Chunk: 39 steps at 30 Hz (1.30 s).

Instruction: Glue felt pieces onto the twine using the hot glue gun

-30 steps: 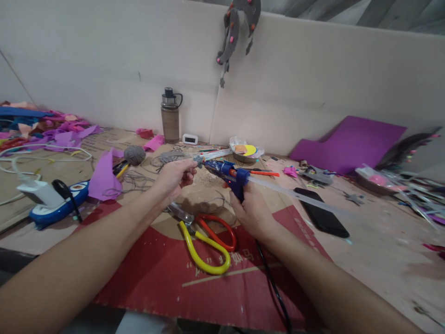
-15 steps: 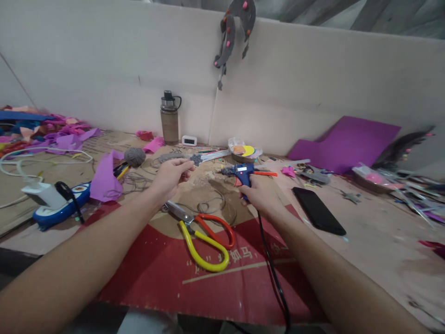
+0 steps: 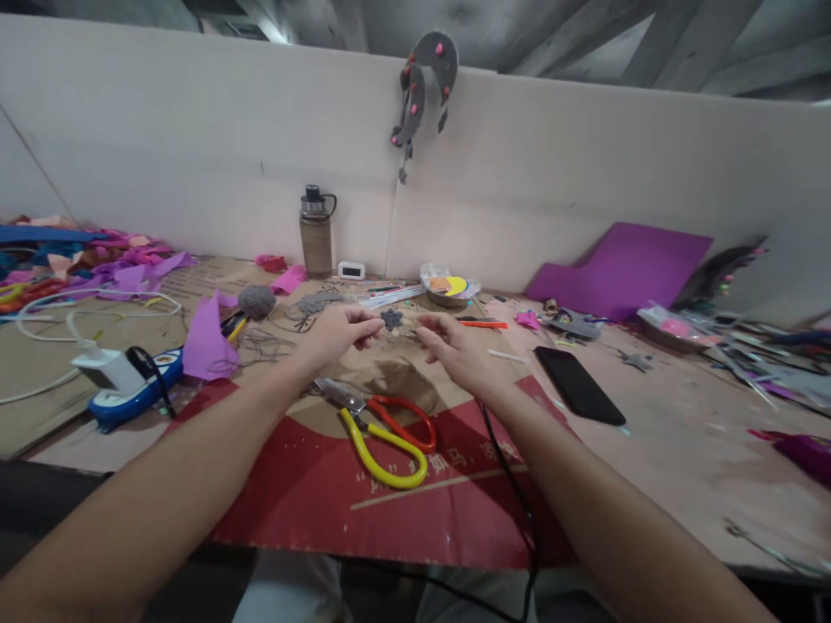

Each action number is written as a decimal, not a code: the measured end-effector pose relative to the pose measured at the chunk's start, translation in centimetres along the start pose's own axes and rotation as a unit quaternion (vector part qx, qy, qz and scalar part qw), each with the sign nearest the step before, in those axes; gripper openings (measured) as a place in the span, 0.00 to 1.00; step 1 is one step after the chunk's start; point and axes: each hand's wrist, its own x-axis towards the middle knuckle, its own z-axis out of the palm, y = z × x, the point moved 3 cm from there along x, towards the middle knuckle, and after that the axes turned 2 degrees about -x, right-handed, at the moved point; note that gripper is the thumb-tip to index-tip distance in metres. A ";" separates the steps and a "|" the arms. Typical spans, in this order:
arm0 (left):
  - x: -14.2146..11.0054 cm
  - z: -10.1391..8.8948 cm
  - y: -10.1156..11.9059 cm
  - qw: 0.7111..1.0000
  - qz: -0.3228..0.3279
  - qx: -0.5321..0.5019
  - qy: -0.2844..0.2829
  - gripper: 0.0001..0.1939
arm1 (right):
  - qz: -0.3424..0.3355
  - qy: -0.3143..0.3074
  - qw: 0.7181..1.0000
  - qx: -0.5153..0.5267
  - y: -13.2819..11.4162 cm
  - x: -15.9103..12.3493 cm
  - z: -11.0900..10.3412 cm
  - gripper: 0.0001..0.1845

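Observation:
Between thumb and fingers, my left hand (image 3: 344, 336) pinches a small grey felt star (image 3: 391, 320). Just right of the star is my right hand (image 3: 453, 348), its fingers curled together; anything thin held at their tips is too small to make out. Below both hands, scissors (image 3: 386, 437) with one yellow and one red handle lie on the red and brown cardboard (image 3: 292, 493). A black cord (image 3: 510, 480) runs under my right forearm; the glue gun itself is hidden. Grey yarn (image 3: 256, 301) sits in a ball to the left, loose strands around it.
A water bottle (image 3: 316, 234) and a small white clock (image 3: 351, 271) stand by the wall. On the right lie a black phone (image 3: 577, 385) and purple felt (image 3: 623, 272). A blue power strip (image 3: 139, 394) with plugs is at left. A grey decorated crescent (image 3: 425, 82) hangs above.
My right hand has let go of the blue glue gun, which is out of sight now, and has come closer to my left hand. The left hand still holds the star.

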 end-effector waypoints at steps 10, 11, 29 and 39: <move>0.3 -1.5 1.1 0.992 -0.030 -0.124 0.024 0.21 | 0.087 -0.012 0.965 0.247 -1.3 2.1 3.8 0.17; 0.4 -1.9 1.1 0.986 -0.034 -0.156 0.045 0.22 | 0.103 -0.018 0.957 0.270 -1.3 2.1 4.0 0.18; 0.6 -2.4 0.6 0.989 -0.071 -0.120 -0.038 0.10 | 0.127 -0.026 0.972 0.197 -2.0 2.0 5.3 0.12; 0.4 -1.4 0.5 0.992 -0.072 -0.102 0.018 0.10 | 0.112 -0.015 0.956 0.270 -0.4 1.8 4.7 0.19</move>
